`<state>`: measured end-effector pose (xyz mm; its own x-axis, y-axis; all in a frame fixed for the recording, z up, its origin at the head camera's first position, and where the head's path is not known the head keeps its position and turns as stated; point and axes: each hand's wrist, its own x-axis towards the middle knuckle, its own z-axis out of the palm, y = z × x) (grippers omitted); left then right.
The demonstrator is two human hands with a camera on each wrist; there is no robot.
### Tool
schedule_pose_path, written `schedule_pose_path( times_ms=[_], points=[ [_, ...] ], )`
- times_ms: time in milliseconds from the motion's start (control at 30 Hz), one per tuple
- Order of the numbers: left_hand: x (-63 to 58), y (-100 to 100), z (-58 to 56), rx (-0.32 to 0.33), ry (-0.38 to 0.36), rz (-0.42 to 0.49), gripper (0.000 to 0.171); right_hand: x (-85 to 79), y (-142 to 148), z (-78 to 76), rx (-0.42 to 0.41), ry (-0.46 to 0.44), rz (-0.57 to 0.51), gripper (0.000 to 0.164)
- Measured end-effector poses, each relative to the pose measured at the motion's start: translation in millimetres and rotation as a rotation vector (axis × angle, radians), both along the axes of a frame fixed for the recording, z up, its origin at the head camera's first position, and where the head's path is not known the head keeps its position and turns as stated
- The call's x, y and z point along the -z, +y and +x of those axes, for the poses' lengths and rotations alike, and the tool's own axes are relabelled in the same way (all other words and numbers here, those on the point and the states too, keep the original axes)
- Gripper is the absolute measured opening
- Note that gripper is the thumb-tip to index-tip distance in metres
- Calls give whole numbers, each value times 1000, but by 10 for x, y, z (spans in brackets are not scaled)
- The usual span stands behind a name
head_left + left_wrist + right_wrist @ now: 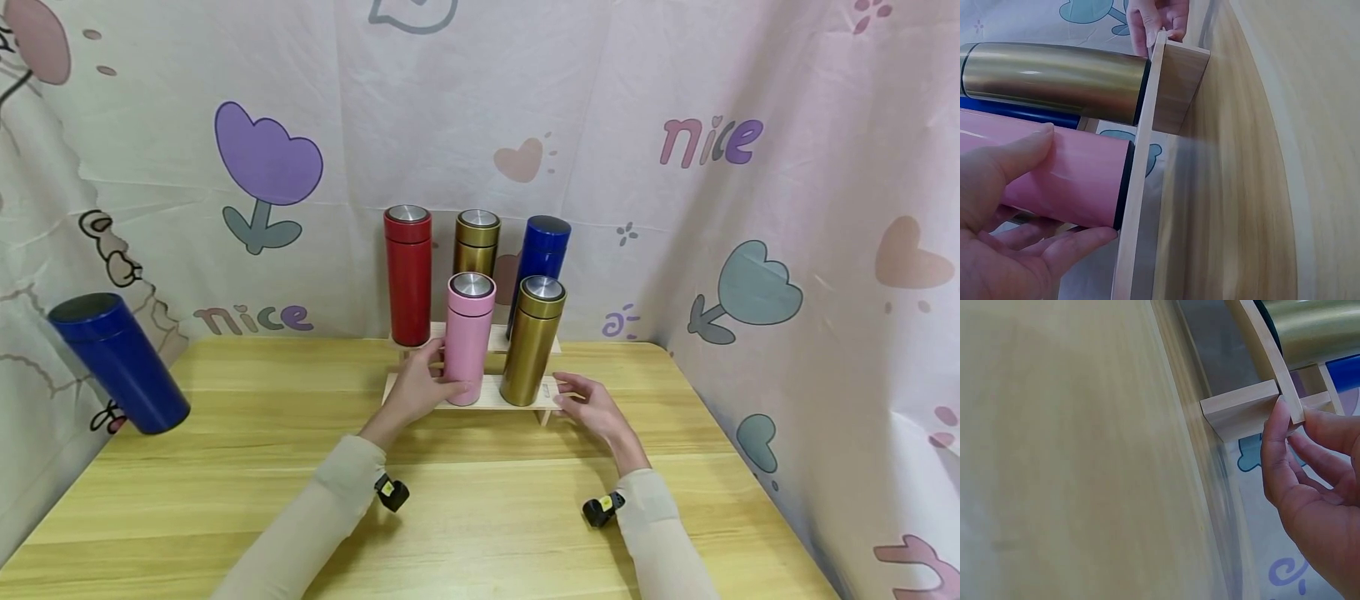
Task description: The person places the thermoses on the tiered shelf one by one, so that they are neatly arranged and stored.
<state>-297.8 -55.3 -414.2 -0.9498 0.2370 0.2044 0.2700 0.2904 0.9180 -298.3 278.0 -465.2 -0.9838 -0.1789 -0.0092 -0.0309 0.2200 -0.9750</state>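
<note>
My left hand (417, 385) grips the lower part of a pink thermos bottle (468, 333), thumb on one side and fingers round the other. The bottle stands upright on the lower step of a small wooden rack (491, 393). Beside it on that step is a gold thermos (534, 342). My right hand (1316, 487) pinches the right end of the lower shelf between thumb and fingers. On the upper step stand a red thermos (408, 279), a second gold thermos (477, 242), partly hidden, and a blue thermos (545, 246), leaning slightly.
Another blue thermos (120, 364) appears tilted at the far left, above the table's left edge. The wooden table (480, 517) spreads in front of the rack. A printed curtain (420, 125) hangs close behind and along both sides.
</note>
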Motion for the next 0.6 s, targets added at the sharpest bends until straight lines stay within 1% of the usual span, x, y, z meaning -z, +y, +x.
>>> schedule_pose_path(
  times_ms=[200,333,600],
  points=[
    [21,10,-2,-7,-14,9,79,-17,-7,12,-6,-2,-3,56],
    [32,17,4,1,-20,13,80,-10,-4,11,-5,-2,4,56],
    [90,9,-8,19,-24,7,84,-13,-4,15,0,-6,7,56]
  ],
)
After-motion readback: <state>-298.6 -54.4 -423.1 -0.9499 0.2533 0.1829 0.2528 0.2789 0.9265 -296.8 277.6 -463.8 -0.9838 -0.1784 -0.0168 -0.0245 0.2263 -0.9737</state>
